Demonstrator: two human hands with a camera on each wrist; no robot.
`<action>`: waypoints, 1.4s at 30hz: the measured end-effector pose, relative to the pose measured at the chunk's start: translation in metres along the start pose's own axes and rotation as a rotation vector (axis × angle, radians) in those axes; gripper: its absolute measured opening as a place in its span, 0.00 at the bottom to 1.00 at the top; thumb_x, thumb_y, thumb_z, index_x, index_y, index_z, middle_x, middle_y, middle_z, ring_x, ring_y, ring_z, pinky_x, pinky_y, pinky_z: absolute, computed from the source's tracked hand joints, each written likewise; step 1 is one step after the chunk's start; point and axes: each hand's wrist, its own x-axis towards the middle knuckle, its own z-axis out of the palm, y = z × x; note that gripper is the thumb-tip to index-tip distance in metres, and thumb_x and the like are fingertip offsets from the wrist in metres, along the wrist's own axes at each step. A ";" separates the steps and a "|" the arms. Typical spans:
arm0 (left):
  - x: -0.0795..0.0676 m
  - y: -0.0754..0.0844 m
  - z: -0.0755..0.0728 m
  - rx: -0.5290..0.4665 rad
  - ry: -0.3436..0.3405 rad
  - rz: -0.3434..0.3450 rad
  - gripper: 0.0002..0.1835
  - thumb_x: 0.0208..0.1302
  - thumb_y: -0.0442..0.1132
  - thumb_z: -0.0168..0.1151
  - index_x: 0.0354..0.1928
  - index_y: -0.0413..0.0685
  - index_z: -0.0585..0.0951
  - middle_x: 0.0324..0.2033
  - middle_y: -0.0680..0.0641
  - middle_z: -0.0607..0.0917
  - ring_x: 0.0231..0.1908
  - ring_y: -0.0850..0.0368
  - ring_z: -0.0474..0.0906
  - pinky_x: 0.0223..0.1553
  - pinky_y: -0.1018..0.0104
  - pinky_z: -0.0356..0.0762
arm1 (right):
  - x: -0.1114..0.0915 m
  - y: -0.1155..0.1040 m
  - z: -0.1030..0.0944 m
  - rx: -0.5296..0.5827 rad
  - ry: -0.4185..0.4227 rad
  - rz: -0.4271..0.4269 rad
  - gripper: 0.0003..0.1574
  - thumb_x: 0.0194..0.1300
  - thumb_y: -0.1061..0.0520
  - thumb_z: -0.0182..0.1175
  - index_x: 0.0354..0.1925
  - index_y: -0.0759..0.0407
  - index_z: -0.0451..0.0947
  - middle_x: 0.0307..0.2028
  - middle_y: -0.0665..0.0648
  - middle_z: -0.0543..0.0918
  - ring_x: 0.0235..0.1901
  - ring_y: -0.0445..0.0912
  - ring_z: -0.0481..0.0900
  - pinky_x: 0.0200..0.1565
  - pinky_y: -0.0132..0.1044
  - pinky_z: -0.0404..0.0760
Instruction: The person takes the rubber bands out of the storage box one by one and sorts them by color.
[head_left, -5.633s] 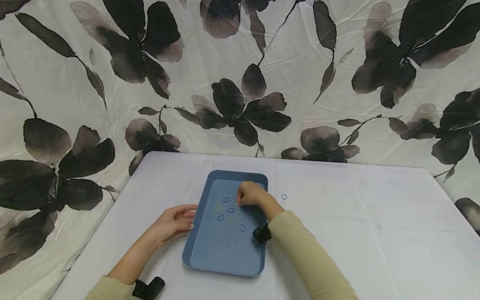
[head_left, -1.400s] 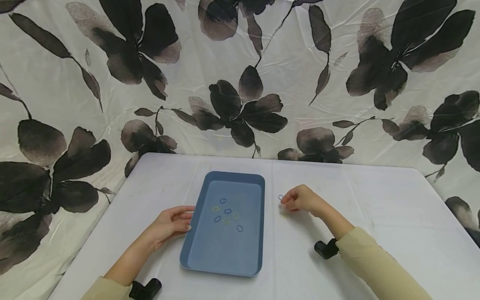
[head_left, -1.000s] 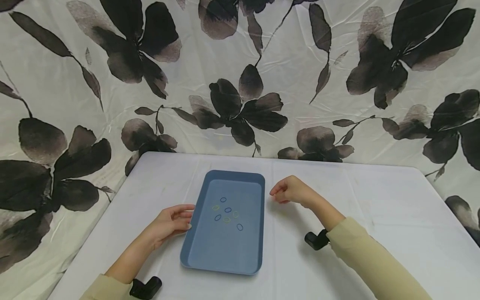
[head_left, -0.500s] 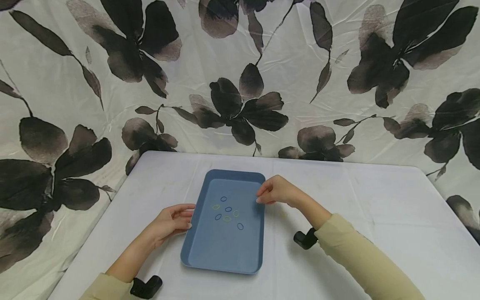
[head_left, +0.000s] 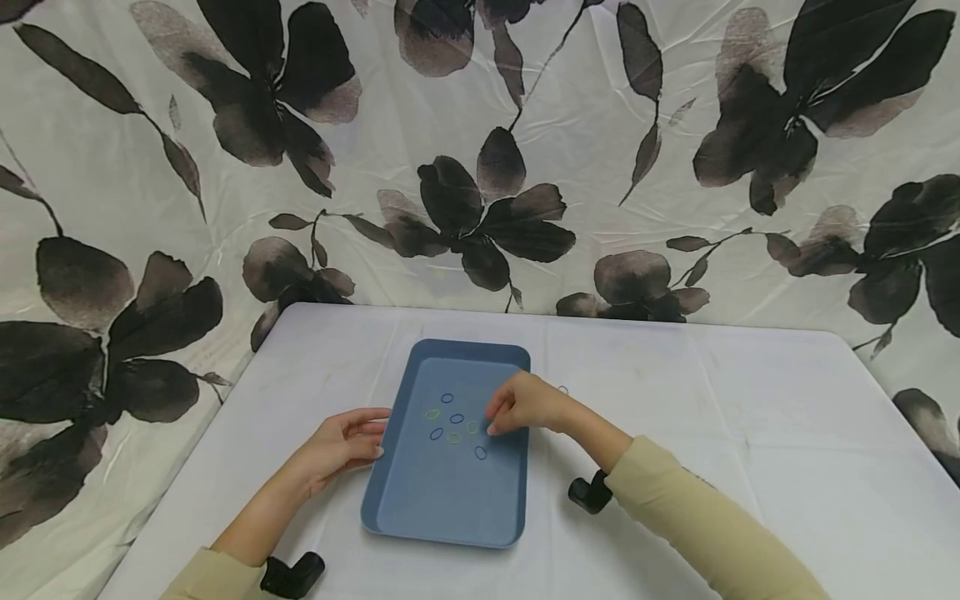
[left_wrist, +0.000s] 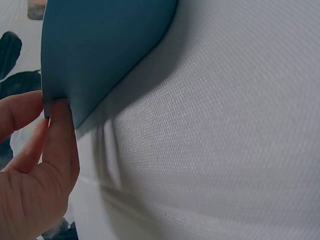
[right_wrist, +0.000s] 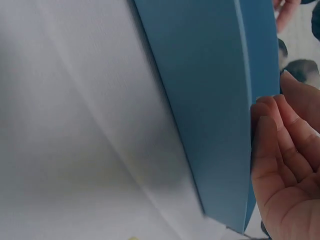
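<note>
A blue tray [head_left: 442, 508] lies on the white table with several thin rings in it, like small rubber bands: blue ones such as the blue ring [head_left: 481, 447] and yellow ones such as the yellow ring [head_left: 448, 439]. My left hand [head_left: 341, 450] holds the tray's left rim; the left wrist view shows the rim between its fingers. Over the tray's right side hovers my right hand [head_left: 528, 402], fingers loosely bent, thumb and index tips apart beside a yellow ring. Nothing shows between them. In the right wrist view its fingertips appear past the tray's right wall [right_wrist: 210, 100].
Right of the tray, on the white table [head_left: 712, 467], lies another blue ring [head_left: 563, 387], partly behind the right hand. A yellow bit [right_wrist: 132, 238] shows at the bottom of the right wrist view. A floral cloth [head_left: 360, 275] hangs behind the table.
My right hand went from the tray to the table on the right, beside the blue ring there, then came back left over the tray. The left hand stayed at the rim.
</note>
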 end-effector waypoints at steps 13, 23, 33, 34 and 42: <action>0.000 -0.004 -0.001 -0.015 -0.011 0.002 0.35 0.53 0.20 0.59 0.64 0.26 0.60 0.53 0.32 0.73 0.44 0.58 0.79 0.40 0.68 0.78 | 0.007 0.002 0.030 -0.206 -0.047 -0.101 0.11 0.42 0.71 0.71 0.29 0.67 0.82 0.16 0.50 0.78 0.17 0.36 0.72 0.22 0.26 0.70; 0.000 -0.001 0.000 -0.008 -0.005 0.000 0.34 0.52 0.21 0.59 0.64 0.26 0.61 0.52 0.32 0.73 0.44 0.57 0.79 0.40 0.68 0.79 | 0.009 0.002 0.035 -0.349 -0.043 -0.114 0.14 0.39 0.71 0.72 0.27 0.62 0.80 0.15 0.49 0.75 0.17 0.39 0.70 0.20 0.27 0.69; 0.000 0.001 0.000 0.001 0.006 -0.004 0.34 0.52 0.21 0.58 0.64 0.27 0.61 0.53 0.31 0.73 0.44 0.57 0.78 0.40 0.68 0.79 | 0.009 0.000 0.035 -0.428 -0.071 -0.144 0.11 0.42 0.70 0.71 0.17 0.61 0.78 0.15 0.47 0.75 0.18 0.38 0.69 0.22 0.27 0.68; 0.000 0.001 0.000 0.002 0.008 -0.005 0.34 0.52 0.20 0.58 0.64 0.27 0.61 0.53 0.31 0.73 0.44 0.57 0.78 0.40 0.68 0.79 | 0.009 0.000 0.035 -0.435 -0.078 -0.147 0.11 0.43 0.69 0.70 0.16 0.61 0.78 0.15 0.47 0.76 0.18 0.38 0.69 0.22 0.27 0.68; 0.000 0.002 0.000 0.001 -0.001 -0.001 0.34 0.53 0.20 0.58 0.64 0.27 0.61 0.53 0.30 0.72 0.44 0.57 0.79 0.41 0.68 0.78 | 0.009 -0.002 0.033 -0.482 -0.171 -0.171 0.12 0.47 0.69 0.67 0.15 0.61 0.77 0.14 0.47 0.74 0.18 0.37 0.67 0.22 0.25 0.66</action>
